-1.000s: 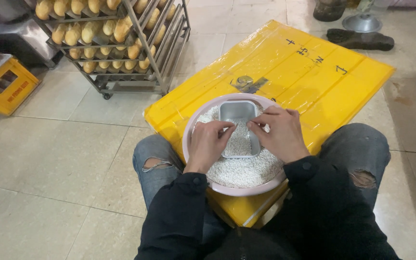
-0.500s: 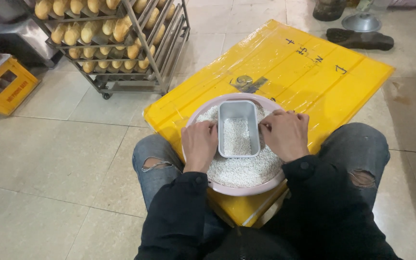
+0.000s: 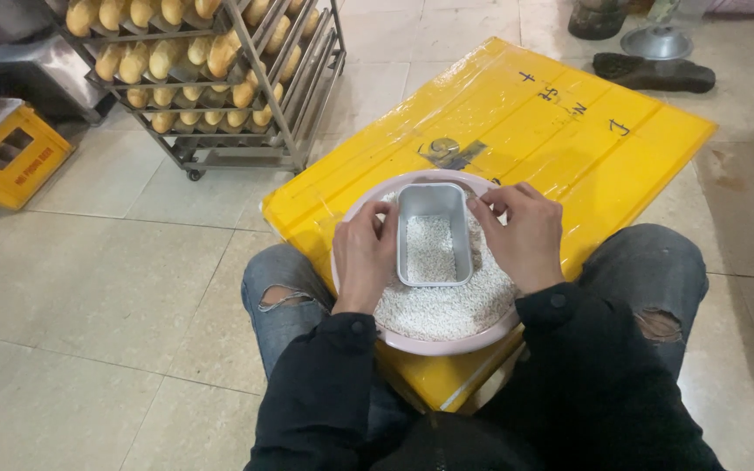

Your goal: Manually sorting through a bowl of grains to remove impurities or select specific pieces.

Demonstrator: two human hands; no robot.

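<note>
Crates first, far off at my left: a yellow crate (image 3: 12,157) is sitting on the tiled floor, and beside it a wheeled metal rack (image 3: 220,78) is carrying rows of golden bread loaves (image 3: 146,52).

Nearer, I am sitting with a big yellow board (image 3: 569,148) in front of my knees, and a round pink basin (image 3: 368,205) is resting on its near corner. White grains (image 3: 447,310) are filling the basin.

My left hand (image 3: 366,253) is pressing against the left long wall of a small rectangular metal tin (image 3: 434,234); the fingers are curled loosely, touching the tin rather than wrapping round it. The tin is standing upright in the middle of the basin, bedded in the grains, with its long axis running from near to far, straight away from me. So it is lying between my two hands, just to the right of my left fingers and just to the left of my right ones, and both hands are about equally close. It is looking dull silver, with rounded corners, and is partly filled with the same white grains.

My right hand (image 3: 525,235) is bracing the right long wall, fingers bent and lightly spread, the tips reaching to the tin's far right corner.

Far right, a dark shoe (image 3: 652,74) is lying on the floor.
</note>
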